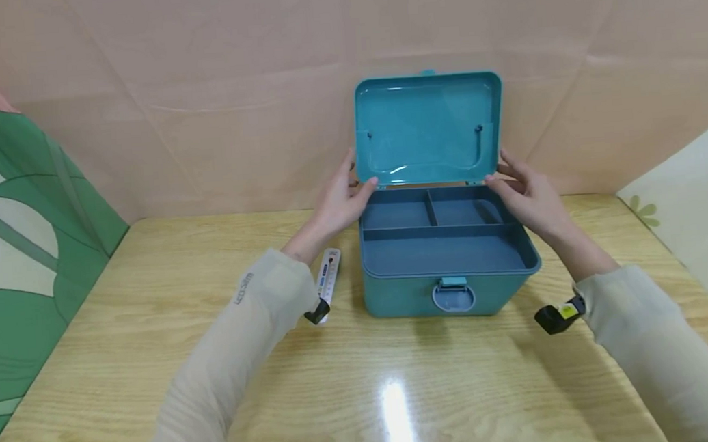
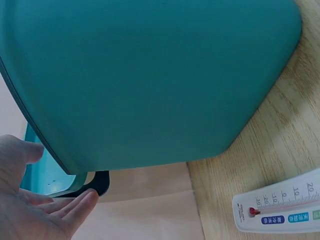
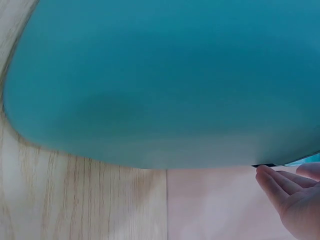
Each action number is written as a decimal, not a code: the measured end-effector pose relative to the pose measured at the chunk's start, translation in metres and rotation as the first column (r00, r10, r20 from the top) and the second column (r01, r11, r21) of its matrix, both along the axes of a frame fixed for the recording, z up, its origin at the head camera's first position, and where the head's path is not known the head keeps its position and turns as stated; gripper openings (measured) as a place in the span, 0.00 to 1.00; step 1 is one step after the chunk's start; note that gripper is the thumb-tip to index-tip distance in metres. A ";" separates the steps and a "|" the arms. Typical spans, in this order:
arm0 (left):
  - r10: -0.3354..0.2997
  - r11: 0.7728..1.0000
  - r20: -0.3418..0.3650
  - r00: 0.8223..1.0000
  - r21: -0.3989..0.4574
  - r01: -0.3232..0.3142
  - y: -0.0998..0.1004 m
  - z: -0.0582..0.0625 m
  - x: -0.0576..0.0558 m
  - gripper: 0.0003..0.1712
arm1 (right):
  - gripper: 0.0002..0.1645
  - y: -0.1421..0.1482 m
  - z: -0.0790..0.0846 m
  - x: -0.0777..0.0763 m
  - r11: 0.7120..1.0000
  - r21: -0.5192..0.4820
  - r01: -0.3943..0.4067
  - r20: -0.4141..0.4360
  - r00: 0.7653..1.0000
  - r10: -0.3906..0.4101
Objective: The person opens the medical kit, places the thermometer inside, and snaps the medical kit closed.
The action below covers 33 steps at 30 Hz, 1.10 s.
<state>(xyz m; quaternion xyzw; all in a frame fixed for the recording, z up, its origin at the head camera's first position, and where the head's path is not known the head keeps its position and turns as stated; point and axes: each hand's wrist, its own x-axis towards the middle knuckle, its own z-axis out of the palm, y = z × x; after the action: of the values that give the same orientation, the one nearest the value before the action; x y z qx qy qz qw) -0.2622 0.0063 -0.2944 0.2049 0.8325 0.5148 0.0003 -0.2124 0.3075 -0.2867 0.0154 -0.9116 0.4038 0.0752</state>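
A teal plastic storage box (image 1: 396, 299) stands on the table with its lid (image 1: 429, 130) raised upright at the back. Inside its top sits a dark blue tray (image 1: 442, 250) split into three compartments, with nothing lying in them. My left hand (image 1: 342, 201) holds the lid's lower left corner, thumb in front and fingers behind. At the opposite lower corner, my right hand (image 1: 531, 198) grips the lid the same way. The box's side wall (image 2: 150, 85) fills most of the left wrist view. A clasp with a round loop (image 1: 454, 296) hangs on the front.
A white thermometer (image 1: 329, 275) lies on the wooden table (image 1: 153, 344) left of the box, partly under my left wrist. Behind the table rises a pinkish cloth backdrop (image 1: 230, 120). Patterned panels (image 1: 23, 340) flank the sides.
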 end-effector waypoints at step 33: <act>0.009 0.967 -0.176 0.984 -0.248 -0.053 -0.025 -0.013 0.032 0.29 | 0.31 0.003 -0.001 0.031 0.987 0.158 -0.032 -0.205 0.977 0.064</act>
<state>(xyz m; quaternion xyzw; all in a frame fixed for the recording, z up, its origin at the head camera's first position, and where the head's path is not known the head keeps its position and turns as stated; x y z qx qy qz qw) -0.2302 -0.0184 -0.3071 0.2341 0.8911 0.3850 -0.0544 -0.1817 0.3105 -0.2879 0.0857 -0.9263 0.3303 0.1597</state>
